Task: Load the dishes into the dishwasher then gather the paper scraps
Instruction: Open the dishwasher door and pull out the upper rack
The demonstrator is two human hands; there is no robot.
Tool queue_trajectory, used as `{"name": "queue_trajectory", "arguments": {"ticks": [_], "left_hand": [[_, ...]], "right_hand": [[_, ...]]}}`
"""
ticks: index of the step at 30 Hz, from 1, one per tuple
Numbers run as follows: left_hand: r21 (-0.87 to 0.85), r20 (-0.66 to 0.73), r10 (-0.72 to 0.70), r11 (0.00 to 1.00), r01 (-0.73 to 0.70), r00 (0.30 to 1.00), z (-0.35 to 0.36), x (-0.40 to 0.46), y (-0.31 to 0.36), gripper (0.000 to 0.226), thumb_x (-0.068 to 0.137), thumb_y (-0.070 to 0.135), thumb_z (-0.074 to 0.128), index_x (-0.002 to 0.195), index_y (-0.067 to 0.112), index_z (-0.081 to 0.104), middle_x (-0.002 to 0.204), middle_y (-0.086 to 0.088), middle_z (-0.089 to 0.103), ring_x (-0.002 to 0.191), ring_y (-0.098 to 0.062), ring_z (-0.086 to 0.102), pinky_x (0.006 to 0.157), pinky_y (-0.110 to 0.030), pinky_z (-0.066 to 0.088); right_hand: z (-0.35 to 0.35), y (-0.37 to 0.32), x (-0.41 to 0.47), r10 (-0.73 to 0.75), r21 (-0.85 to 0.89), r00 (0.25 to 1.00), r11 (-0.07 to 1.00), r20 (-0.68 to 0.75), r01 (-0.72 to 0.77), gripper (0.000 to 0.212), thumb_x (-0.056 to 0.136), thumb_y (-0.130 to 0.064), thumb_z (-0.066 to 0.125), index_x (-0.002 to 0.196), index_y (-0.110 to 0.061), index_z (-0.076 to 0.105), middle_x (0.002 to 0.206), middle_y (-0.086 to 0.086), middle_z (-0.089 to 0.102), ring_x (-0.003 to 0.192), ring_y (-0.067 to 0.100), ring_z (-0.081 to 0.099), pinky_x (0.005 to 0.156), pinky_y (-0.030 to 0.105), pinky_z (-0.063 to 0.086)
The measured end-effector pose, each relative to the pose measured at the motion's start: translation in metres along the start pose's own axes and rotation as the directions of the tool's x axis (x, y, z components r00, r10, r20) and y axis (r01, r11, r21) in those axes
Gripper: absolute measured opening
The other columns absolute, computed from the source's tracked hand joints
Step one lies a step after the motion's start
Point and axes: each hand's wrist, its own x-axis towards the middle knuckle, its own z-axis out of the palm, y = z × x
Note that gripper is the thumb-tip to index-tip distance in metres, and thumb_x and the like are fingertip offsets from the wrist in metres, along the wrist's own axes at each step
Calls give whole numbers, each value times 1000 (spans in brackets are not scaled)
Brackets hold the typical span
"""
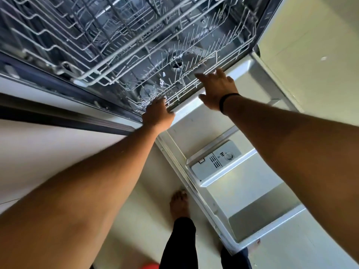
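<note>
Hands (186,103) at dishwasher rack (194,70) — open door (242,191), pale floor (147,220)

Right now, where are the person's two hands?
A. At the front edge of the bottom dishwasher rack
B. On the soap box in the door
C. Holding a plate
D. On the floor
A: the left hand grips the front edge of the bottom rack, and the right hand reaches it with fingers spread, above the open door.

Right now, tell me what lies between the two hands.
Head view: between the left hand and the right hand runs the front wire rim of the lower rack, with bare door metal beneath.
</note>
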Motion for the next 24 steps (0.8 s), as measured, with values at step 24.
{"name": "queue_trajectory", "arguments": {"ticks": [24], "left_hand": [[-56,-27,108,992,-109,994,57,-76,16,31,91,8,58,120,16,68,116,-8,73,110,-31,67,92,-41,54]], "right_hand": [[2,31,-61,-139,-263,977,960,-159,94,35,97,-7,49,125,-17,67,123,12,64,119,37,52,105,46,38]]}}
